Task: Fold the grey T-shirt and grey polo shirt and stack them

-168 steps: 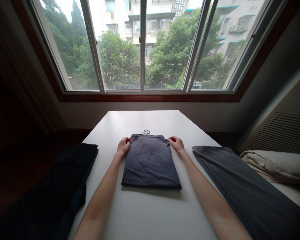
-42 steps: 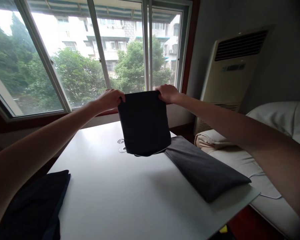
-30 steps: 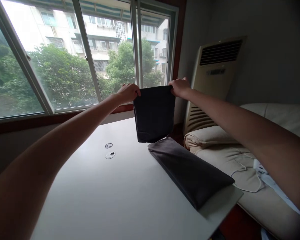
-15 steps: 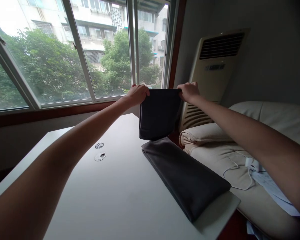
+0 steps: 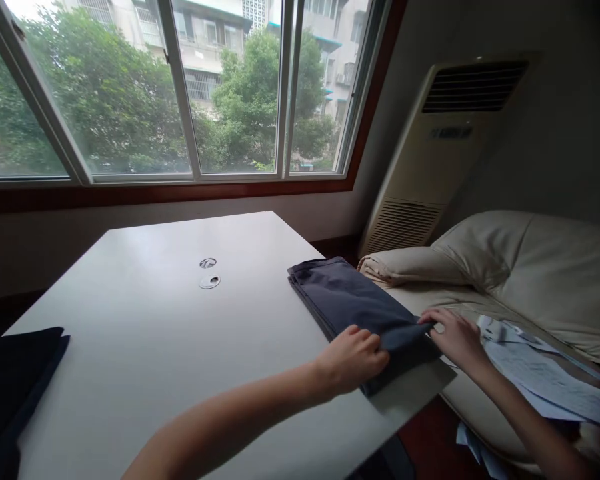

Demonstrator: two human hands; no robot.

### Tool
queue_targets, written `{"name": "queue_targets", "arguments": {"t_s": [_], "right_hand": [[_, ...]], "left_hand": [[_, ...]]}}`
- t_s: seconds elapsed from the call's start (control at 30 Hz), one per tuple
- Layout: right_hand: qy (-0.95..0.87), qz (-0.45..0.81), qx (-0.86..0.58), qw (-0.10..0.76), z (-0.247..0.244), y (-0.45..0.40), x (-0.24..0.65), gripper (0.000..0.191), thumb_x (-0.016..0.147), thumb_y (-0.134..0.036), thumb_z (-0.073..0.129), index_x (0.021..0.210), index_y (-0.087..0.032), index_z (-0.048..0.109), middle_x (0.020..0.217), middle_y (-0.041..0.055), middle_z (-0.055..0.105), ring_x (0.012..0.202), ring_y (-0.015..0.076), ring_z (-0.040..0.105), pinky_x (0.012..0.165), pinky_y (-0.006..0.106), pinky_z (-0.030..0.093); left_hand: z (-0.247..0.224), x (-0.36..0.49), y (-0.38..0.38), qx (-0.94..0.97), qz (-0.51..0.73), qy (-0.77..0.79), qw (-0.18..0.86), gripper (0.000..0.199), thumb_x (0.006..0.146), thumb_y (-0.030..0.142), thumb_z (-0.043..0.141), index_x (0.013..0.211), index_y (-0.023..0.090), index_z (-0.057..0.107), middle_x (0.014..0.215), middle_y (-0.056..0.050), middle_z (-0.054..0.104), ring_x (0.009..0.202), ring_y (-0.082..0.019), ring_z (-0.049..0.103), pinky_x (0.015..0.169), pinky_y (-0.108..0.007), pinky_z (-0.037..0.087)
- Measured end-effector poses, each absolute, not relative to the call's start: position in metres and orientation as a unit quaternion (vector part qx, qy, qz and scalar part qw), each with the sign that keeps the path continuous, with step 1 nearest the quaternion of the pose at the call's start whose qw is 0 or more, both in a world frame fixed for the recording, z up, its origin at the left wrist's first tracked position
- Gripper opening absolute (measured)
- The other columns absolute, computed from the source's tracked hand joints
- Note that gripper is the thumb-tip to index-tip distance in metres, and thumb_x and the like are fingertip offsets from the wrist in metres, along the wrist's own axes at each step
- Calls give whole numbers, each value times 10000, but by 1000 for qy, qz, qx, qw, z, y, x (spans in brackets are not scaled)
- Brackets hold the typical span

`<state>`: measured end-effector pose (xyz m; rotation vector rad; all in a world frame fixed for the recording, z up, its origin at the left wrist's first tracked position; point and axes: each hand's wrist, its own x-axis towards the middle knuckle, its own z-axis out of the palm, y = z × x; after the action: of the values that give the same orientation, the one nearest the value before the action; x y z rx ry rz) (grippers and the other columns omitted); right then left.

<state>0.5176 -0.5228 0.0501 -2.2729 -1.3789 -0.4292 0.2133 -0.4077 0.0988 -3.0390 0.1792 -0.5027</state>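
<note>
A folded dark-blue garment (image 5: 353, 290) lies on the right side of the white table, on top of another folded dark garment (image 5: 307, 310) whose edges show along the left side. Its exact kind cannot be made out. My left hand (image 5: 356, 360) is closed on its near left corner. The near right corner is pinched between the thumb and fingers of my right hand (image 5: 454, 337). Between the hands the fabric is slightly raised and creased. More dark folded cloth (image 5: 17, 380) rests at the table's left edge, partly out of view.
The white table (image 5: 180, 360) has two round inserts (image 5: 209, 283). A cream sofa (image 5: 545, 267) with papers (image 5: 540, 373) on its seat stands close on the right. Behind are a floor-standing air conditioner (image 5: 430, 167) and a window (image 5: 130, 100).
Both hands have come down and nearer with the dark-blue garment, which was held up and now lies on the other folded one. The view has shifted; dark cloth now shows at the left.
</note>
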Motion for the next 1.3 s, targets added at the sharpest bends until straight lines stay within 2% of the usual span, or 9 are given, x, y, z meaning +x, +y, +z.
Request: {"name": "queue_targets", "arguments": {"t_s": [0.1, 0.2, 0.4, 0.47, 0.53, 0.6, 0.73, 0.97, 1.3], "right_hand": [[-461, -148, -832, 271, 28, -537, 517, 164, 628, -286, 470, 705, -373, 587, 990, 18, 685, 1024, 327, 631, 874, 518, 451], [-448, -176, -830, 281, 35, -534, 512, 202, 642, -268, 452, 756, -366, 587, 1029, 29, 680, 1049, 330, 628, 886, 516, 463], [-521, -192, -762, 334, 62, -465, 445, 240, 793, -269, 415, 925, -249, 615, 1088, 81, 679, 1089, 238, 616, 982, 370, 459], [-534, -162, -774, 299, 52, -436, 417, 306, 839, -330, 410, 1034, -221, 620, 1198, 98, 652, 1166, 250, 578, 1017, 417, 428], [-526, -135, -803, 245, 35, -415, 398, 379, 868, -371, 391, 1144, -220, 603, 1306, 107, 605, 1234, 279, 534, 1062, 521, 355], [-516, -127, -820, 211, 18, -405, 391, 414, 886, -391, 372, 1203, -229, 585, 1361, 105, 571, 1274, 287, 502, 1088, 580, 283], [-521, -145, -814, 212, 1, -406, 401, 442, 901, -426, 351, 1208, -211, 586, 1356, 111, 578, 1279, 270, 503, 1100, 532, 286], [-525, -154, -799, 251, 1, -408, 409, 401, 865, -422, 395, 1129, -227, 625, 1282, 109, 632, 1206, 280, 566, 1061, 500, 349], [-534, -162, -786, 267, -2, -408, 415, 413, 863, -433, 403, 1118, -205, 635, 1240, 111, 655, 1152, 291, 599, 1031, 479, 395]], "left_hand": [[63, 206, -421, -985, -168, 28, -15, 154, 987, 194, 425, 1010, 164, 574, 951, -69, 601, 875, -194, 555, 758, -324, 429], [44, 201, -425, -981, -177, -14, -79, 190, 1000, 246, 416, 1089, 181, 571, 988, -65, 609, 927, -200, 549, 793, -310, 445], [43, 195, -426, -976, -188, -13, -104, 222, 994, 272, 420, 1141, 185, 560, 1038, -55, 629, 978, -201, 549, 831, -329, 448], [44, 193, -425, -976, -191, 1, -104, 237, 996, 275, 400, 1126, 184, 576, 1028, -57, 637, 961, -197, 560, 808, -329, 450], [43, 192, -422, -975, -192, 11, -108, 257, 996, 272, 384, 1117, 181, 591, 1025, -61, 644, 945, -197, 570, 772, -329, 456], [40, 192, -419, -974, -194, 18, -115, 264, 982, 265, 389, 1120, 181, 599, 1038, -59, 648, 942, -201, 576, 751, -332, 462], [36, 192, -414, -976, -181, 25, -120, 267, 937, 232, 436, 1130, 179, 612, 1079, -65, 645, 972, -207, 576, 788, -336, 479], [37, 186, -414, -979, -171, 30, -105, 278, 937, 220, 444, 1155, 191, 615, 1203, -63, 607, 1055, -198, 552, 848, -310, 478], [36, 182, -413, -979, -167, 37, -113, 285, 934, 213, 448, 1175, 190, 600, 1221, -55, 600, 1087, -207, 517, 862, -317, 473]]}}
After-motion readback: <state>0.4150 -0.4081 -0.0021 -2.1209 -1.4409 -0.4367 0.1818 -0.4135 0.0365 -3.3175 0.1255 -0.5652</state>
